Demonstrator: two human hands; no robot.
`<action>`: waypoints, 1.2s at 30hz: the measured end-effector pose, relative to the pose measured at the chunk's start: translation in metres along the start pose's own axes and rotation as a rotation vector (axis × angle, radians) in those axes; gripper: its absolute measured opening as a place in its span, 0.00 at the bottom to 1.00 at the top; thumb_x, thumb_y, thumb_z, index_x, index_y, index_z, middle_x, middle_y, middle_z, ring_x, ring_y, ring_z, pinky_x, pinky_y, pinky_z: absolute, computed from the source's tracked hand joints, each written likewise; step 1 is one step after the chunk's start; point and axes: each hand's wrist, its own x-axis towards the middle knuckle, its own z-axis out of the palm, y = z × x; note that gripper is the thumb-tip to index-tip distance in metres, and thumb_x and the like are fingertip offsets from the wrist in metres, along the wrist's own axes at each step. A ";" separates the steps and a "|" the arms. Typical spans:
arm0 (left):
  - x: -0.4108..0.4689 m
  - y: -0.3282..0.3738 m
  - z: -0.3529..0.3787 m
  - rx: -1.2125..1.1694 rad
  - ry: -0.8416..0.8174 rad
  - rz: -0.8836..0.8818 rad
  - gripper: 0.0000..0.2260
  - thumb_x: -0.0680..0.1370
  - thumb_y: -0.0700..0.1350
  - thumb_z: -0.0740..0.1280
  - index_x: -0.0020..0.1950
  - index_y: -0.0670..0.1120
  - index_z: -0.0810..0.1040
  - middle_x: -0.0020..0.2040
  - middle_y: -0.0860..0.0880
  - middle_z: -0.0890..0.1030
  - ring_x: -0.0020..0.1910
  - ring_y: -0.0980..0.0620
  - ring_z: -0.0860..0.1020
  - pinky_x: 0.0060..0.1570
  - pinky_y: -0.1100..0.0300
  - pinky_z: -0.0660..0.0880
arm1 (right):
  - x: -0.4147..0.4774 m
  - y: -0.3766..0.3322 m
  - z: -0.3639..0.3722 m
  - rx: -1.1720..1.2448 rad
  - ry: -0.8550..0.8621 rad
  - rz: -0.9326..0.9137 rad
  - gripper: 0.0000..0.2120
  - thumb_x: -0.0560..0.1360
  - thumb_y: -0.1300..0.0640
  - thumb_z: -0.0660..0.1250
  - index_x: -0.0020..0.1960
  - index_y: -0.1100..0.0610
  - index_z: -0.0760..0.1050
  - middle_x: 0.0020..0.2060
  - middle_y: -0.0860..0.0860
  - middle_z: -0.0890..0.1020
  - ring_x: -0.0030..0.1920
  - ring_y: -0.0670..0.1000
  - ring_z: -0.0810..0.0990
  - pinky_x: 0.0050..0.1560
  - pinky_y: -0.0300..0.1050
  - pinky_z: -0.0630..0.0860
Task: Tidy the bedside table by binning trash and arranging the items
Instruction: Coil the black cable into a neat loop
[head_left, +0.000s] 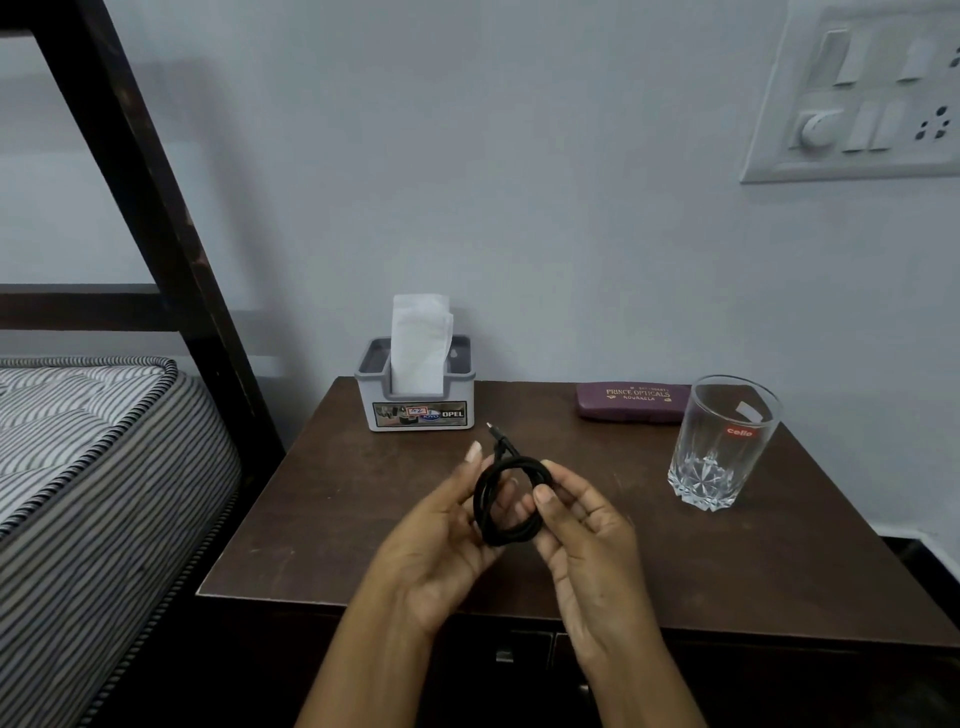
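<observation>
A pale wall (519, 182) is filling the back of the view, carrying a white switch panel (857, 98) at the upper right. A dark wooden bed frame (130, 171) is slanting down the left side, and a striped mattress (88, 457) is lying below it, just beside the table. The dark brown table (322, 519) is standing against the wall and carrying 3 things along its far half. A grey tissue box (415, 410) is sitting at the back left edge with 1 white tissue (420, 343) standing upright out of its slot. A maroon glasses case (631, 402) is lying flat at the back right, near the wall. A clear glass (719, 452) is standing upright just in front of the case, at the right.

Above the middle of the table, the left hand (441, 545) and the right hand (587, 540) are holding a black cable (511, 501) between them. The cable is coiled into a small loop, with 1 plug end sticking up toward the tissue box. The left grip is closing loosely around the loop's left side, fingers passing behind it. The right grip is pinching the loop's right side between thumb and fingers. The cable is not touching the table.
</observation>
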 end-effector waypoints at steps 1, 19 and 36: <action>0.000 -0.001 0.000 0.003 0.020 0.007 0.13 0.68 0.44 0.70 0.48 0.38 0.81 0.38 0.43 0.83 0.37 0.52 0.82 0.48 0.53 0.78 | 0.000 0.000 0.000 -0.006 -0.021 0.014 0.10 0.73 0.71 0.63 0.51 0.62 0.78 0.44 0.57 0.84 0.44 0.51 0.84 0.44 0.39 0.81; 0.001 0.000 -0.007 0.222 0.179 0.326 0.05 0.76 0.38 0.66 0.48 0.45 0.80 0.35 0.48 0.82 0.32 0.58 0.81 0.34 0.66 0.79 | 0.006 0.004 -0.005 0.067 -0.007 0.150 0.10 0.70 0.68 0.65 0.48 0.59 0.81 0.39 0.53 0.83 0.35 0.43 0.79 0.35 0.35 0.78; 0.003 -0.013 0.002 0.899 0.064 0.590 0.07 0.78 0.42 0.64 0.46 0.43 0.82 0.40 0.47 0.85 0.39 0.55 0.81 0.45 0.60 0.77 | 0.003 0.008 -0.003 -0.111 -0.028 -0.059 0.12 0.73 0.68 0.63 0.53 0.58 0.80 0.46 0.54 0.86 0.49 0.49 0.83 0.51 0.39 0.78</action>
